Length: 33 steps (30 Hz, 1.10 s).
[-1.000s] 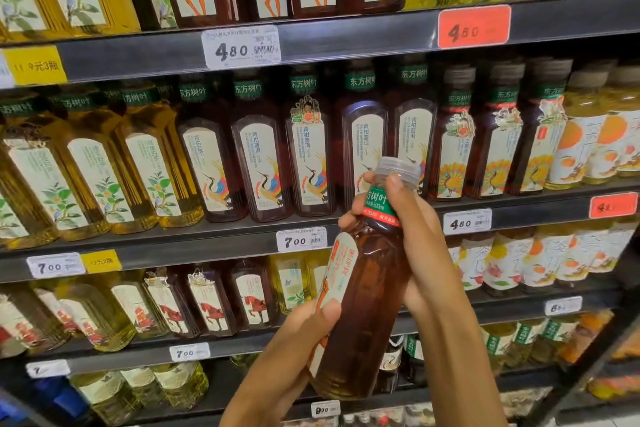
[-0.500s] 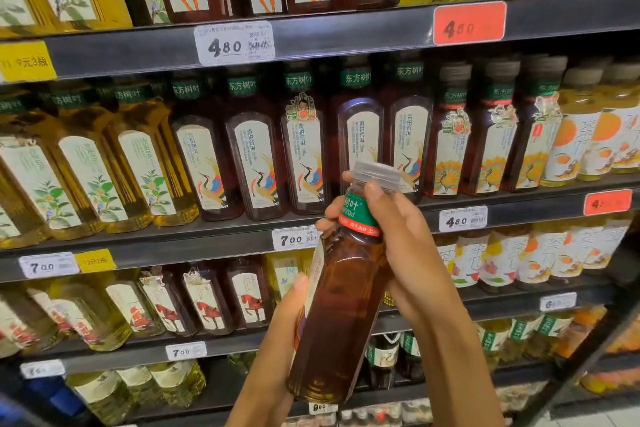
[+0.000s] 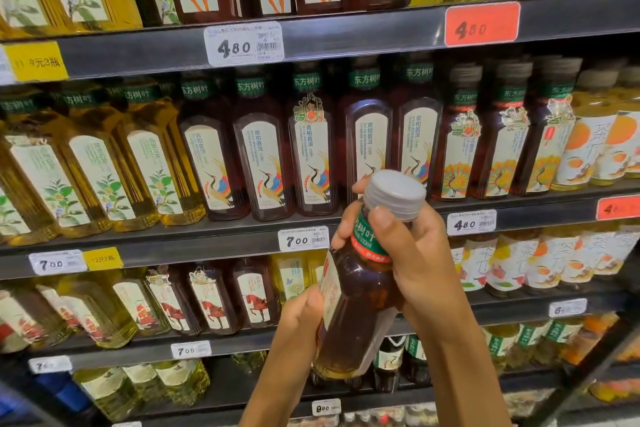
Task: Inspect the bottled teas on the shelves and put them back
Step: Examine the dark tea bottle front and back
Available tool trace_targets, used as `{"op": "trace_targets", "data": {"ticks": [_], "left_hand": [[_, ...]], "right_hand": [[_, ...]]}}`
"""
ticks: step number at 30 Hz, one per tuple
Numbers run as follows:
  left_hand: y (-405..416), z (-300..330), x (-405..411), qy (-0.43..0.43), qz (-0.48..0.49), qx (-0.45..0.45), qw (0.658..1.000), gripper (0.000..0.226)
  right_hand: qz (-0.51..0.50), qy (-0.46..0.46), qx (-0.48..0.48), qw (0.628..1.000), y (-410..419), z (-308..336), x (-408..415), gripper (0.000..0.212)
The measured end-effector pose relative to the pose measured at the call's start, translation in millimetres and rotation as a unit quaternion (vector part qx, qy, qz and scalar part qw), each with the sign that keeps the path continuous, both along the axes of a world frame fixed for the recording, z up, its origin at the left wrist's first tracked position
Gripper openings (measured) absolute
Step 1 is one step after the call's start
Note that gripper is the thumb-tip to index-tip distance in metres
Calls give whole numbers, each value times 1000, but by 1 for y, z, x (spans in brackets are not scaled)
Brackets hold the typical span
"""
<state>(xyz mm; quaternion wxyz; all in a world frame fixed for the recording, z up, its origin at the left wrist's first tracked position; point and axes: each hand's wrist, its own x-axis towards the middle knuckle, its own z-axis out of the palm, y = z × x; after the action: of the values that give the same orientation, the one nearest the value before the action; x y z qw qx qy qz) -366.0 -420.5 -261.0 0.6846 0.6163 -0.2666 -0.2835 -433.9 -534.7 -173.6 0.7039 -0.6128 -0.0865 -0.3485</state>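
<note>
A dark brown tea bottle (image 3: 360, 308) with a grey cap and a green neck band is held tilted in front of the shelves, its cap leaning toward the upper right. My right hand (image 3: 412, 260) grips its neck and shoulder, thumb just under the cap. My left hand (image 3: 298, 319) holds the lower body from the left, thumb on the label's edge. The label faces left and is mostly turned away from me.
The middle shelf (image 3: 221, 236) carries yellow tea bottles (image 3: 93, 177) at left, dark crane-label bottles (image 3: 263, 166) in the centre and orange-label bottles (image 3: 588, 152) at right. Price tags (image 3: 244, 43) hang on the shelf edges. More bottles (image 3: 207, 302) fill the lower shelves.
The bottle has turned in my hands and tipped more, its label swinging further left and its base coming toward me. Both hands keep their hold. The view has shifted slightly.
</note>
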Motion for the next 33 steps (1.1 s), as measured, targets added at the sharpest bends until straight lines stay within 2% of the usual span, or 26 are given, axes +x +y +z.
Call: {"op": "trace_targets", "data": {"ticks": [3,5,8,13,17,21,24,28,33], "left_hand": [[-5,3,3,-22,12,-2,1000,50],[-9,4,5,-59,21,-18,998,65],[-9,3,5,-120,1,-53,991,93],[-4,-1,10,-97,-8,-114,989,77],[-2,-4,19,-103,13,-139,985,74],[-3,-8,27,-138,66,-113,982,71],[-3,-8,30,-151,72,-105,980,73],[-1,-1,26,-118,40,-127,984,76],[-4,0,18,-52,14,-119,991,77]], "right_hand": [[-74,-8,-17,997,3,-2,3,16],[-109,-9,-4,994,5,-3,6,19],[-96,1,29,995,4,-3,6,26],[-75,2,-38,996,2,-1,4,44],[-1,17,-105,994,-3,3,0,31],[71,-5,-132,989,-5,5,-1,24],[91,-17,-130,987,-8,6,-1,24],[47,-21,-84,995,-11,3,0,25],[37,7,-1,999,-13,-3,9,52]]}}
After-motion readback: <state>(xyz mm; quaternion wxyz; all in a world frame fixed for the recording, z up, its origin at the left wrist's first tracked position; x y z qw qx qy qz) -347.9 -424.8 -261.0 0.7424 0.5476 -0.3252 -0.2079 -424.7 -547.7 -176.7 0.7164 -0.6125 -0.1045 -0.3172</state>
